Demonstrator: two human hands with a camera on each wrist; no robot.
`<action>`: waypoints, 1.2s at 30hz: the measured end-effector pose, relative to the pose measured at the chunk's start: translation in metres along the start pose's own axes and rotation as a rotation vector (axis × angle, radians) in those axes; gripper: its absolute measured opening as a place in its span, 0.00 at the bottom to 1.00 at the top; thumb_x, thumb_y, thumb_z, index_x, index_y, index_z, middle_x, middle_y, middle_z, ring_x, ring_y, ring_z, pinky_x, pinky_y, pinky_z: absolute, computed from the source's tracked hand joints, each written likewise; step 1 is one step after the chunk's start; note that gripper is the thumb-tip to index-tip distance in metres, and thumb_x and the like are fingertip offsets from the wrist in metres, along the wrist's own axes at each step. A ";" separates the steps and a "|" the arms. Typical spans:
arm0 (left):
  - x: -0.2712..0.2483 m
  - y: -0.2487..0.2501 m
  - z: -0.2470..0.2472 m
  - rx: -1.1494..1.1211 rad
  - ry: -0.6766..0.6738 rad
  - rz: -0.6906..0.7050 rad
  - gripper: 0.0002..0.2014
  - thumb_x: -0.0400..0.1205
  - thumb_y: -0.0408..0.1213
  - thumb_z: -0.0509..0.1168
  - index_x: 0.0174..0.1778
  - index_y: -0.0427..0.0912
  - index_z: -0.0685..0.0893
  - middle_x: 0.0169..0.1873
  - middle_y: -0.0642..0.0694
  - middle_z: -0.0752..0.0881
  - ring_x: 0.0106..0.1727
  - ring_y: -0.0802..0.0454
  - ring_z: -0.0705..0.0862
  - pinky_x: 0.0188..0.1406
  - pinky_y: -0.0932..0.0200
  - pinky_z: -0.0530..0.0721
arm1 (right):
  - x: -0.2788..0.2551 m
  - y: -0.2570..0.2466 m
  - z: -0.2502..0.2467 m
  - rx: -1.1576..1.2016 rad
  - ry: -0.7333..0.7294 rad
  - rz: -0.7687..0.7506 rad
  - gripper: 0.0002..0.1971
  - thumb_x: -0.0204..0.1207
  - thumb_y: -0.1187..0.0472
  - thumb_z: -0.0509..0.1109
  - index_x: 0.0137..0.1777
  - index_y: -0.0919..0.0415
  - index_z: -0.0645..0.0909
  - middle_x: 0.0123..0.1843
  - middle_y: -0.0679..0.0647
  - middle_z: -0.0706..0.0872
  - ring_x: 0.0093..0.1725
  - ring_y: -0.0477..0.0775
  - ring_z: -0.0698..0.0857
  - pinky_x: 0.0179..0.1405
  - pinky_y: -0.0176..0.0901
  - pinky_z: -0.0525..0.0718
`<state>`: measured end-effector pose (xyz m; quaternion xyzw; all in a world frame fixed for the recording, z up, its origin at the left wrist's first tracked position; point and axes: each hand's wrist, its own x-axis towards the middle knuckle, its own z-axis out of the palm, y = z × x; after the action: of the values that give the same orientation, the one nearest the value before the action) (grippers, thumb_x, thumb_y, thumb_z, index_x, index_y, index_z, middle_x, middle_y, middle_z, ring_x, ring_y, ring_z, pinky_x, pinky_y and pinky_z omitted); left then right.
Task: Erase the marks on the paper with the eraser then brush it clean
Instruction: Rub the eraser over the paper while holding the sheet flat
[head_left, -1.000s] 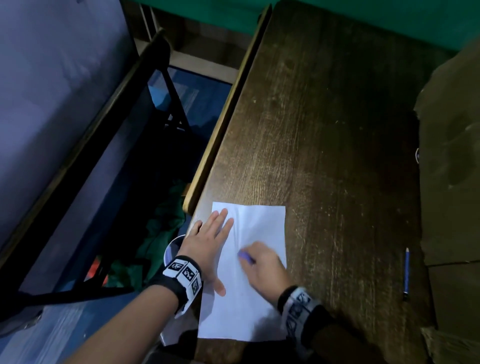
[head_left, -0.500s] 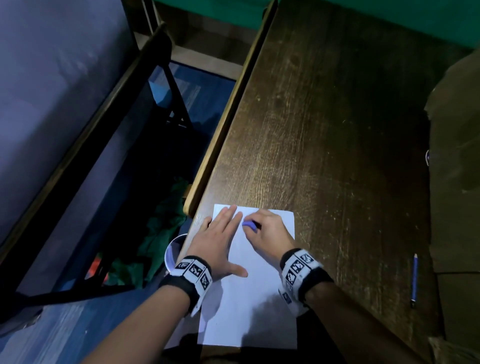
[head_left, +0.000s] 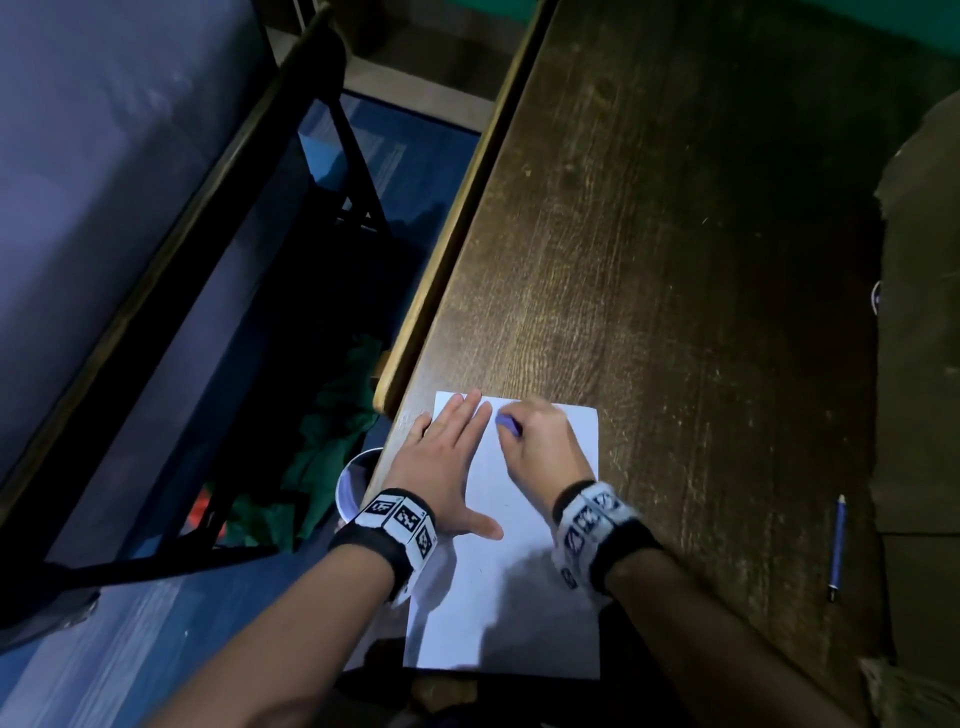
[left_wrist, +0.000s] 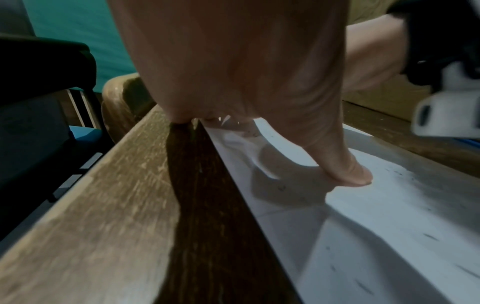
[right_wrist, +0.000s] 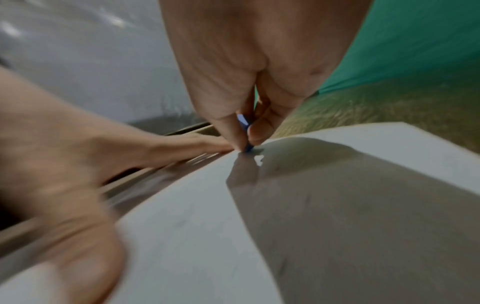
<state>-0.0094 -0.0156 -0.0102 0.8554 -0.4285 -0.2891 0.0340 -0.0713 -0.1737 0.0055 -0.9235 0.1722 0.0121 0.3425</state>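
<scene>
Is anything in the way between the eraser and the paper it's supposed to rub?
Nothing visible. The right hand pinches the eraser with its tip on the paper, near the far edge. The left hand lies flat beside it, holding the sheet down.

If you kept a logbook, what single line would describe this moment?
step: erasing | left hand: flat on paper | right hand: pinches eraser near far edge | brushing: not yet

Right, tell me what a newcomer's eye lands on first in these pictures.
The white paper stands out bright at the near left corner of the dark wooden desk. On it, the left hand presses flat along its left side while the right hand pinches a small blue eraser against its far edge. A blue pen lies alone on the desk to the right.
</scene>
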 end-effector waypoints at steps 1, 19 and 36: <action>0.000 0.001 0.000 0.002 -0.001 -0.003 0.74 0.62 0.81 0.68 0.88 0.46 0.29 0.86 0.51 0.26 0.87 0.53 0.27 0.88 0.43 0.38 | -0.016 -0.001 0.006 -0.014 -0.048 -0.026 0.08 0.77 0.67 0.65 0.37 0.57 0.78 0.38 0.54 0.78 0.38 0.56 0.79 0.45 0.52 0.81; 0.002 0.002 -0.002 0.031 -0.015 -0.020 0.75 0.61 0.81 0.69 0.88 0.45 0.30 0.87 0.50 0.28 0.87 0.52 0.28 0.88 0.41 0.41 | -0.010 0.003 -0.006 -0.027 -0.089 -0.075 0.07 0.80 0.66 0.67 0.43 0.64 0.85 0.42 0.59 0.83 0.43 0.60 0.83 0.49 0.55 0.82; -0.003 0.018 -0.010 0.190 -0.115 -0.031 0.73 0.59 0.80 0.73 0.88 0.57 0.31 0.85 0.40 0.25 0.87 0.40 0.28 0.87 0.34 0.42 | -0.037 0.035 0.001 0.019 0.115 0.043 0.05 0.79 0.67 0.70 0.48 0.62 0.87 0.46 0.53 0.84 0.47 0.52 0.83 0.54 0.44 0.81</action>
<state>-0.0183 -0.0260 0.0052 0.8434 -0.4419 -0.2961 -0.0764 -0.1176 -0.1862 -0.0122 -0.9154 0.2116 -0.0355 0.3405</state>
